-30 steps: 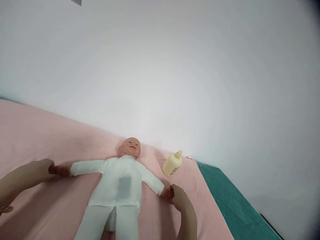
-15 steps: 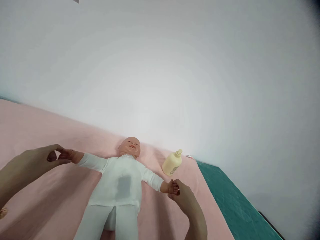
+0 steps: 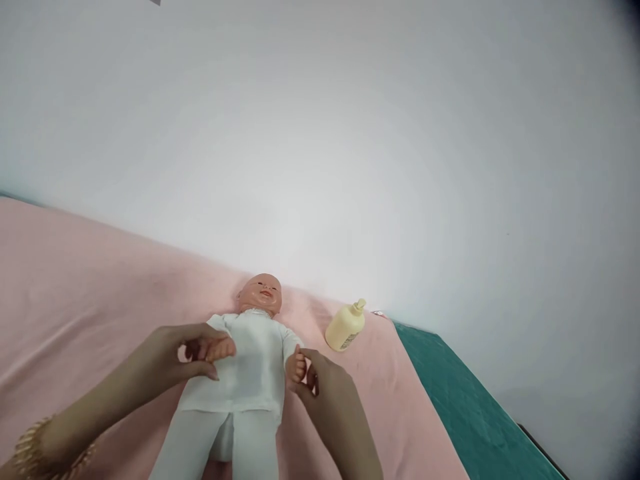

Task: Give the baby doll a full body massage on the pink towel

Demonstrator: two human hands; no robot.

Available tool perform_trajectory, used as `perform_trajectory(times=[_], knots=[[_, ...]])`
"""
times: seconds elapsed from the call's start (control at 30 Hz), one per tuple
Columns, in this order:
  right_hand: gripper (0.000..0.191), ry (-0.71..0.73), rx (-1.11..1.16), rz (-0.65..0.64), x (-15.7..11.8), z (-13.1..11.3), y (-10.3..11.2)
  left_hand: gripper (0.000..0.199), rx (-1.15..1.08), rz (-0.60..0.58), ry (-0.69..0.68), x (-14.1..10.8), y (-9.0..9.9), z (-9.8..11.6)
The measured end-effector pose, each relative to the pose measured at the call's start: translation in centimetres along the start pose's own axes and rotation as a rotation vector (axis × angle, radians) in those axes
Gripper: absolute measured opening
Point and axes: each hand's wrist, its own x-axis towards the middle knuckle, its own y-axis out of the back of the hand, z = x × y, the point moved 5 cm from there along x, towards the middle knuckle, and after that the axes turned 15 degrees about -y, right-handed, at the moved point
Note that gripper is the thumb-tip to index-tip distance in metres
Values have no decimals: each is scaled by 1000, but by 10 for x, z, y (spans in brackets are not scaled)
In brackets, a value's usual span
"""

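Observation:
A baby doll [image 3: 255,393] in a white top and white trousers lies face up on a pink cloth [image 3: 100,267]. My left hand [image 3: 185,353] is closed around the doll's hand [image 3: 220,348] on the left, which sits over the side of its chest. My right hand [image 3: 320,380] grips the doll's other hand [image 3: 296,365] between thumb and fingers, close against its side. Both doll arms are bent inward. The trouser legs run out of the bottom of the view.
A pale yellow pump bottle [image 3: 345,327] stands on the cloth to the right of the doll, beyond my right hand. A green surface [image 3: 465,393] shows past the cloth's right edge. Behind everything rises a white wall [image 3: 320,147].
Both my hands have moved inward, bringing the doll's arms from spread wide to bent in near its chest. The doll's body and the bottle stay where they were.

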Motion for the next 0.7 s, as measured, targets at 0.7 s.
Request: perform_trajectory(times=[0.7], knots=[[14,240,-267,13,-7,-28,-46,10,206,-259,-194,-3,-43,7]])
